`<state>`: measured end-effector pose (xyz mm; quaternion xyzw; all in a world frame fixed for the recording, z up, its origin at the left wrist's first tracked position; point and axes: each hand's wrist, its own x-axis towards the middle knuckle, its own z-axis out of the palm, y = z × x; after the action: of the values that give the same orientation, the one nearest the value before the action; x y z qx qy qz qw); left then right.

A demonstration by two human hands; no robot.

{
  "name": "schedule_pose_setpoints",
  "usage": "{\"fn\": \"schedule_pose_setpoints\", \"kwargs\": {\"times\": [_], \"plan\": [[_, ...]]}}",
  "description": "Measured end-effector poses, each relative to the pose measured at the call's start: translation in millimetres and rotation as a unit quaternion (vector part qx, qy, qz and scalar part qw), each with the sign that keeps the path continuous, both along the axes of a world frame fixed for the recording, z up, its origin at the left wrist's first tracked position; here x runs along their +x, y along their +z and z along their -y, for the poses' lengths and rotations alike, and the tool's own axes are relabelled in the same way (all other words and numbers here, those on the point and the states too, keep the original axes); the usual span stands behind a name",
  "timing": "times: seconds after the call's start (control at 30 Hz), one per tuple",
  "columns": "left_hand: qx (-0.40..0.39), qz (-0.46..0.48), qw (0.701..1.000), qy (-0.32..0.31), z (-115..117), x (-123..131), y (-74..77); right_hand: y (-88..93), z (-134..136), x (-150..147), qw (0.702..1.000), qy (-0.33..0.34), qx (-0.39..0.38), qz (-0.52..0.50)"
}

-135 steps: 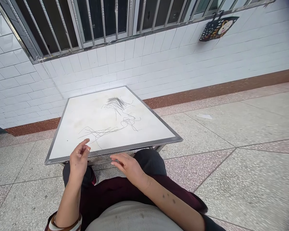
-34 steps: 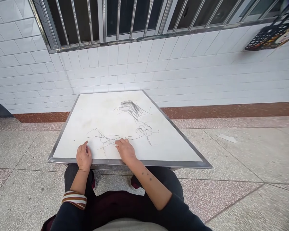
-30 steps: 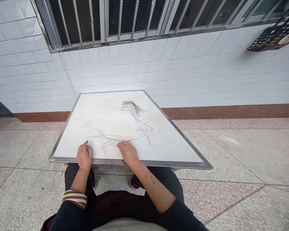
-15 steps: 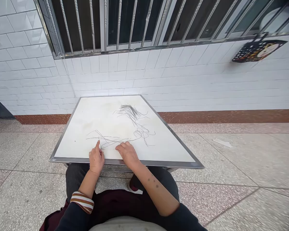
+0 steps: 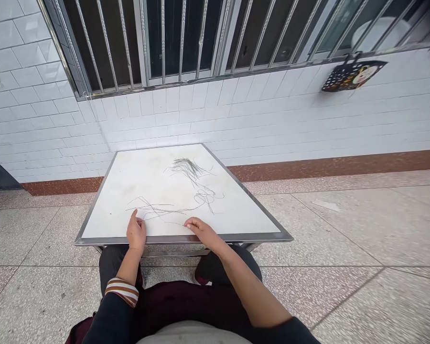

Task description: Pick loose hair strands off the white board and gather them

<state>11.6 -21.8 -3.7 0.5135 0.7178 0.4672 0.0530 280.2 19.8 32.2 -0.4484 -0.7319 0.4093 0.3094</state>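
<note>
Thin dark strands (image 5: 152, 207), wire-like or hair-like, lie loosely crossed on the white tabletop (image 5: 129, 177). My left hand (image 5: 136, 232) is at the near edge, its index finger stretched out by the left ends of these strands and its other fingers curled. Nothing shows in it. Farther right, my right hand (image 5: 203, 231) pinches with thumb and fingertips what looks like one thin strand (image 5: 174, 222) running off to the left. Beyond it are curled strands (image 5: 205, 195), and a denser bundle of strands (image 5: 187, 166) sits toward the far side.
A grey metal rim (image 5: 251, 237) edges the table, close over my knees. Behind stand a white tiled wall (image 5: 272, 124) and a barred window (image 5: 182, 43). A patterned bag (image 5: 353, 75) hangs at the right. A pale scrap (image 5: 326, 205) lies on the speckled floor.
My right hand has moved right, away from the left hand, and a thin strand now shows at its fingertips. My left hand has shifted slightly left. The view has tilted a little.
</note>
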Motion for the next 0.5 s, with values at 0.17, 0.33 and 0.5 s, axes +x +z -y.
{"fn": "schedule_pose_setpoints", "kwargs": {"times": [0.17,0.33,0.5], "plan": [[0.079,0.001,0.996,-0.036,15.0,5.0,33.7,9.3,23.1,4.1,0.985,0.036,-0.132,-0.108],[0.052,-0.072,0.981,-0.173,37.0,16.7,79.1,24.0,42.9,0.1,0.894,0.075,-0.349,-0.270],[-0.047,0.048,0.971,-0.228,54.5,21.9,84.3,38.3,53.0,2.2,0.928,0.101,-0.295,-0.206]]}}
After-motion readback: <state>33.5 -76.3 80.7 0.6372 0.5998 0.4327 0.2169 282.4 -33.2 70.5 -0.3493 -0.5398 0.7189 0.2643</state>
